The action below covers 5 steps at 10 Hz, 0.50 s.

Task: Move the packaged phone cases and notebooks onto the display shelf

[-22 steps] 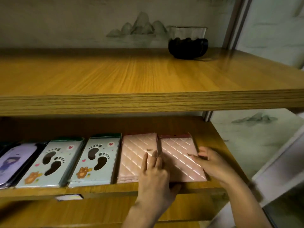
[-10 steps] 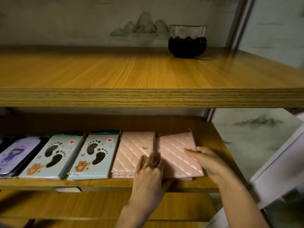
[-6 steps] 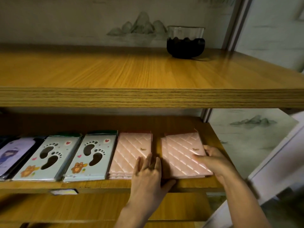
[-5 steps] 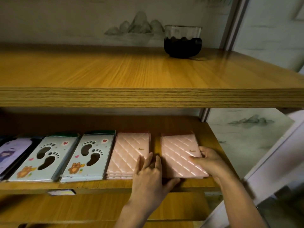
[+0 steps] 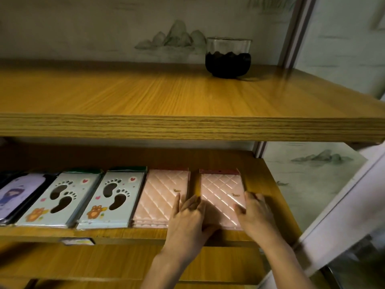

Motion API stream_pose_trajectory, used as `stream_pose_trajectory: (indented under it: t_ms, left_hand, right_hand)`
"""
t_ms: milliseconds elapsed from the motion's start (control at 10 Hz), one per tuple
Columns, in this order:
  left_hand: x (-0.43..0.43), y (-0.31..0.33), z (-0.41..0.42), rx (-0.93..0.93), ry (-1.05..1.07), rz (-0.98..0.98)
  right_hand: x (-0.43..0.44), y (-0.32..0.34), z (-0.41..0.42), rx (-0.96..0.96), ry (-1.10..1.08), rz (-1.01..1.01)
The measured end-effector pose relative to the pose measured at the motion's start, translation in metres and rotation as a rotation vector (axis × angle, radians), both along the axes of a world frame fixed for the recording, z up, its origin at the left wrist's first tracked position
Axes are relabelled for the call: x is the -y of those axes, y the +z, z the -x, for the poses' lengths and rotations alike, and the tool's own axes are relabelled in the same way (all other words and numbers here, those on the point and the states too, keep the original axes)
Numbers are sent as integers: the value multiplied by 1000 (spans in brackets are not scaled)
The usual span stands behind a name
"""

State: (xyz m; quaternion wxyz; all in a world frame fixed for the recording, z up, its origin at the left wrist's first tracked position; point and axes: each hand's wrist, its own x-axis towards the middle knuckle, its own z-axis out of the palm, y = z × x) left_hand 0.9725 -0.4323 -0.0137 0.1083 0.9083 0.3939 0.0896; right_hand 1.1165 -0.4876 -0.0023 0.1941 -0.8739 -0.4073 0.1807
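Note:
On the middle wooden shelf (image 5: 258,170) lies a row of packaged items. At the right end is a pink quilted pack (image 5: 218,188). My right hand (image 5: 255,213) presses on its right edge and front corner. My left hand (image 5: 188,217) lies flat with fingers spread across the gap between that pack and the pink quilted stack (image 5: 160,197) to its left. Further left lie two pale blue footprint packs (image 5: 112,197) (image 5: 60,199), then a purple cartoon pack (image 5: 14,195) at the frame's edge.
The upper shelf (image 5: 187,126) overhangs the row and carries a glass bowl of dark contents (image 5: 228,57) at the back right. A lower shelf (image 5: 125,265) sits beneath. A white frame (image 5: 343,209) stands close on the right. A small label (image 5: 78,241) is stuck on the shelf's front edge.
The right pink pack has been slid rightward and straightened, opening a gap from the left pink stack. Both hands stayed on it, the right hand shifting along its right edge.

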Motion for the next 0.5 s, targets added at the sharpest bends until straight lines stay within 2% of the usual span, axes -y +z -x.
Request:
stream_pose_trajectory:
  t_ms: [200,300,500]
  left_hand:
    - [5,-2,5,39,3,18]
    - [4,4,19,124,29,-10]
    - [-7,23,66,341,105,-124]
  right_hand:
    - [6,1,1,59,64,15]
    - [10,5,4,107,113,-9]
    - [16,17,26,29,196,-110]
